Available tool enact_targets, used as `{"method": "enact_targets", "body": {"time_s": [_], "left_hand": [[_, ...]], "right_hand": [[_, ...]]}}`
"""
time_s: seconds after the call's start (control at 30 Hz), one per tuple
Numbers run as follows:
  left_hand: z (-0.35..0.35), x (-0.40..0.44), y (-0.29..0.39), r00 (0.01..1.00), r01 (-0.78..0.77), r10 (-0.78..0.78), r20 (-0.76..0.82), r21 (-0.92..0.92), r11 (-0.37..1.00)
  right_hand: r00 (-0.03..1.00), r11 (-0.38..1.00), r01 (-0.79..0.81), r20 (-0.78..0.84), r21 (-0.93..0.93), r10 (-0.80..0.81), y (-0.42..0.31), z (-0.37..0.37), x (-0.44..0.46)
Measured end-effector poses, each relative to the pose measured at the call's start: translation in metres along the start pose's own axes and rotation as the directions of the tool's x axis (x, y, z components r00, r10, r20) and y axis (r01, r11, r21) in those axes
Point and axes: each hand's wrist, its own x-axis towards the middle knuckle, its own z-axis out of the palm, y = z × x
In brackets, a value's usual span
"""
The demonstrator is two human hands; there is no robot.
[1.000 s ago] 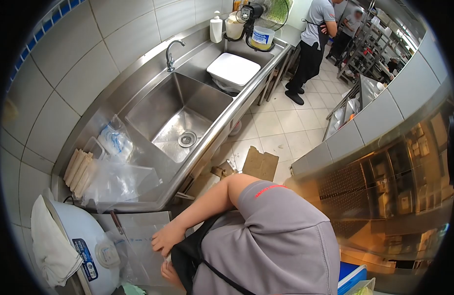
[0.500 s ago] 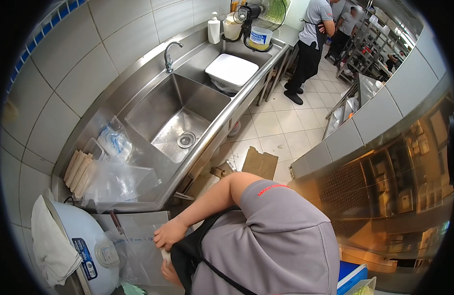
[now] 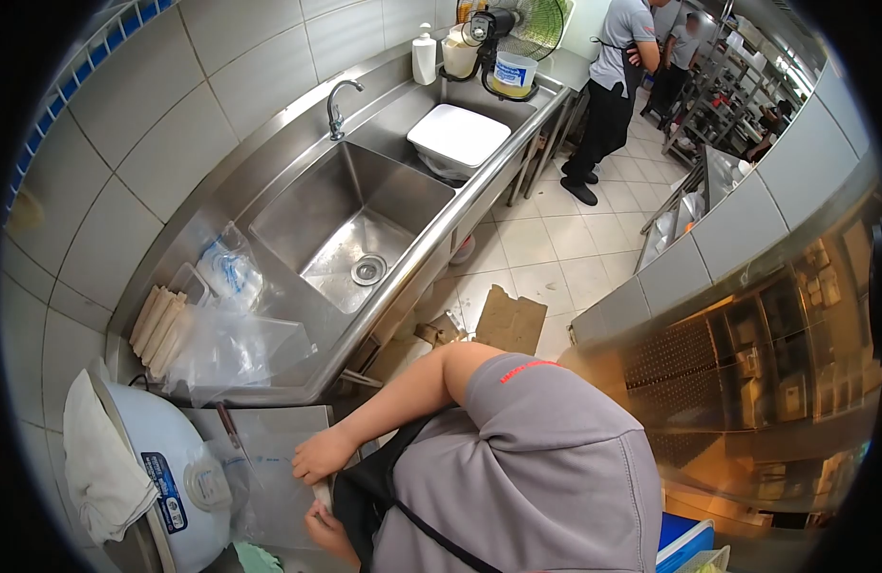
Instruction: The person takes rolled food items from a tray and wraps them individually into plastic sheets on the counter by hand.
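My right hand (image 3: 317, 456) is above the plastic sheet on the worktop, its fingers bent and close together. Just below it my left hand (image 3: 326, 531) has its fingers curled by the black apron. A small pale piece (image 3: 322, 493) shows between the two hands, partly hidden by fingers and apron; what it is stays unclear. Clear plastic with blue print (image 3: 269, 462) lies on the grey surface to their left. A brown-handled tool (image 3: 230, 427) rests at its upper edge.
A white rounded appliance (image 3: 188, 458) with a cloth (image 3: 102, 458) stands left. Beyond are pale rolls (image 3: 161, 329), plastic bags (image 3: 233, 353), a steel sink (image 3: 355, 229), a white-lidded tub (image 3: 458, 134) and a fan (image 3: 517, 29). Cardboard (image 3: 510, 320) lies on the floor. A person (image 3: 608, 86) stands farther back.
The view has shifted slightly. My right hand's fingers have drawn closer together, and my left hand has moved up a little toward the pale piece.
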Motion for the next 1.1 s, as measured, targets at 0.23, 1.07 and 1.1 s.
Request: {"method": "enact_targets", "body": {"time_s": [0.23, 1.07, 1.1], "left_hand": [[-0.025, 0.022, 0.033, 0.954, 0.285, -0.267, 0.133, -0.145, 0.947], [-0.104, -0.023, -0.003, 0.627, 0.602, -0.581, 0.519, 0.150, 0.784], [-0.106, -0.027, -0.007, 0.709, 0.478, -0.482, 0.516, 0.152, 0.865]], "right_hand": [[0.975, 0.978, 0.152, -0.138, -0.142, -0.172, -0.032, -0.021, 0.014], [0.999, 0.996, 0.015, 0.039, -0.088, -0.011, -0.006, 0.010, 0.010], [0.999, 0.997, 0.019, 0.045, -0.079, -0.016, -0.005, 0.011, 0.010]]}}
